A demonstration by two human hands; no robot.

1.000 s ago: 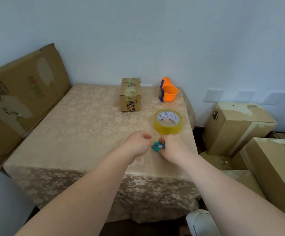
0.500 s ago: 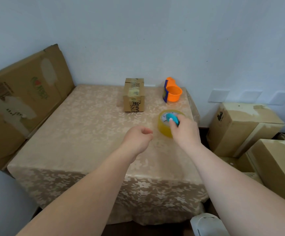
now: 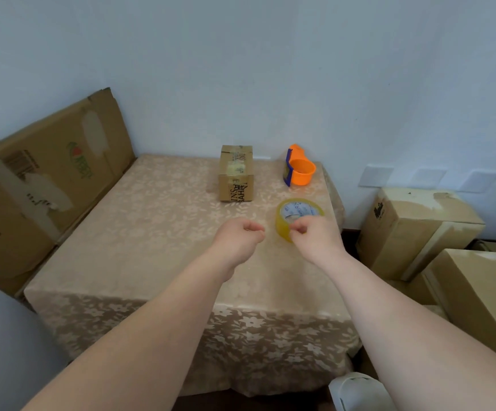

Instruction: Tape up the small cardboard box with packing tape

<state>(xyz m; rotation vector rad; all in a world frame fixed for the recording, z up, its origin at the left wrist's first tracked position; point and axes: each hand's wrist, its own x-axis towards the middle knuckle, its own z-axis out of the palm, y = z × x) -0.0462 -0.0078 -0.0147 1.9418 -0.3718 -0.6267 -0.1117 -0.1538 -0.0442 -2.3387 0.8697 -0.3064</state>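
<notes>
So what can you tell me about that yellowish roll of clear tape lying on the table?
The yellowish roll of clear packing tape lies flat on the beige flower-patterned tablecloth, near the table's right edge. Its hollow core faces up, with a white inner ring bearing blue print. The wound tape looks glossy, amber and see-through. The person's right hand, fingers curled, covers its near side; whether it touches is unclear. The small brown cardboard box stands apart behind it.

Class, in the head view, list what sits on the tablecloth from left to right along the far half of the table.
Small brown cardboard box → yellow roll of clear packing tape → orange plastic tape dispenser.
</notes>
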